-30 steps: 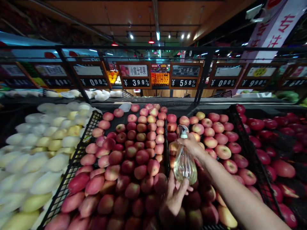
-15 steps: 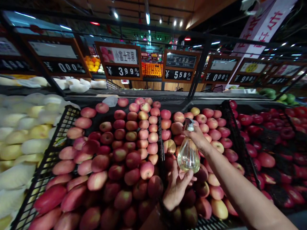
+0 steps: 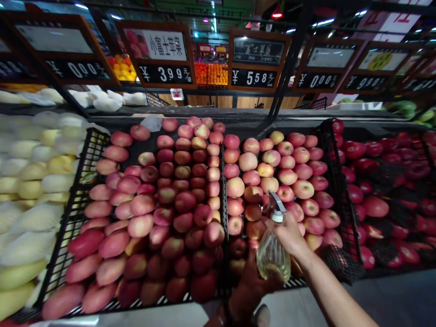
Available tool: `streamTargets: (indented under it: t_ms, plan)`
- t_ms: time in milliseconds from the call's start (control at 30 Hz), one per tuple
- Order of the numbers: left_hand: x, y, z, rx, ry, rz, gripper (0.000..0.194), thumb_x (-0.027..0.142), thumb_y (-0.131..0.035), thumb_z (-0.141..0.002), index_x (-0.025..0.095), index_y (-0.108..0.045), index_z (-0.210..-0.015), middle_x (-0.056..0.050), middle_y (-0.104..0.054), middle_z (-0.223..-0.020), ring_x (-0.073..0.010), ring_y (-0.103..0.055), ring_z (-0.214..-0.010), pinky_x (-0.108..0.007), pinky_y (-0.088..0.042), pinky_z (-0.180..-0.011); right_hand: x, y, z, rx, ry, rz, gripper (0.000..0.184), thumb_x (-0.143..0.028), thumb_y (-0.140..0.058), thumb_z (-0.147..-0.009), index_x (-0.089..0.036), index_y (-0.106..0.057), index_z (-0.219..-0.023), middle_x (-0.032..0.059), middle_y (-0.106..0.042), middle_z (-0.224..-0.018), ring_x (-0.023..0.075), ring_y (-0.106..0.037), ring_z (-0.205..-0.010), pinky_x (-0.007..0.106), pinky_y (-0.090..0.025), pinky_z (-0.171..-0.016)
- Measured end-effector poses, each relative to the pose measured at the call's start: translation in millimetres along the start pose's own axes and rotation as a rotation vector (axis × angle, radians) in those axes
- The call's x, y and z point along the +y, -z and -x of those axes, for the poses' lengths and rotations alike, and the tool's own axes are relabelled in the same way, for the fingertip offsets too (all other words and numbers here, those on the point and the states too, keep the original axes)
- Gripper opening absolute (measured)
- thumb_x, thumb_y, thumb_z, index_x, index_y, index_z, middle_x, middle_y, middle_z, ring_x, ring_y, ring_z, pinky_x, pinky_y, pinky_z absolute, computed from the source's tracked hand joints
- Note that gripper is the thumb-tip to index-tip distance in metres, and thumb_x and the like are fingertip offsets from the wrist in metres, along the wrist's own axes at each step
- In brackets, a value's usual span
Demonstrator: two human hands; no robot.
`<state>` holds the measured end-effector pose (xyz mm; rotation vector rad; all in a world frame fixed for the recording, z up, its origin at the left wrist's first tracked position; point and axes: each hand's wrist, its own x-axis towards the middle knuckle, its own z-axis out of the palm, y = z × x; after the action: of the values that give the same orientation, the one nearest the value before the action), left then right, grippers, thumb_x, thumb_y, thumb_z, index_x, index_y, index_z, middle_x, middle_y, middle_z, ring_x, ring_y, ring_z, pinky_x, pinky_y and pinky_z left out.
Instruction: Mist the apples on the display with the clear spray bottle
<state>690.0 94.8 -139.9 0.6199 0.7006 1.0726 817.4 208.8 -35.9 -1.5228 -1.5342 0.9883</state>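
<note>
Nearing the front of the apple crate (image 3: 343,200), the bottle (image 3: 273,255) bared more apples (image 3: 286,176)—right hand (image 3: 289,234) wrapped around it, left hand's (image 3: 250,274) grip unclear.

This is a shop's fruit section: apples (image 3: 185,201) fill a black crate (image 3: 75,200) at eight o'clock, beside wrapped pale fruit (image 3: 31,187) at nine. Yuan price signs (image 3: 163,74) run from ten to two, orange fruit (image 3: 218,74) displayed beyond at twelve.

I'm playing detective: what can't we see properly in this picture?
In the head view:
Left hand: shadowed, partly hidden by the bottle.
Far-left sign: cut off by the left edge.
Far-right sign: blurred, cut by the right edge.
Orange fruit: too small to tell its kind.
</note>
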Motion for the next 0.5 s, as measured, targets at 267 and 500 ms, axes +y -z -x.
streamTargets:
  t_ms: [267, 500]
  plan:
    - [-55, -52.4, 33, 0.056, 0.116, -0.108, 0.087, 0.043, -0.110, -0.058, 0.017, -0.068, -0.129, -0.005, -0.077, -0.105, -0.0147, -0.062, -0.082, -0.028, -0.046, -0.069, 49, 43, 55, -0.077, -0.054, -0.077, 0.020, -0.041, -0.074, -0.084, -0.025, -0.064, -0.092, -0.0015, -0.068, -0.080, 0.0208, -0.057, -0.071, 0.035, -0.044, -0.067]
    - [-130, -84.6, 45, 0.102, 0.201, -0.098, 0.092, 0.049, -0.108, -0.061, 0.019, -0.057, -0.132, -0.006, -0.081, -0.101, -0.0151, -0.070, -0.068, -0.026, -0.045, -0.053, 86, 91, 80, -0.264, -0.063, -0.008, 0.032, -0.056, -0.073, -0.092, -0.025, -0.065, -0.089, -0.0017, -0.064, -0.078, 0.0208, -0.054, -0.074, 0.035, -0.042, -0.067]
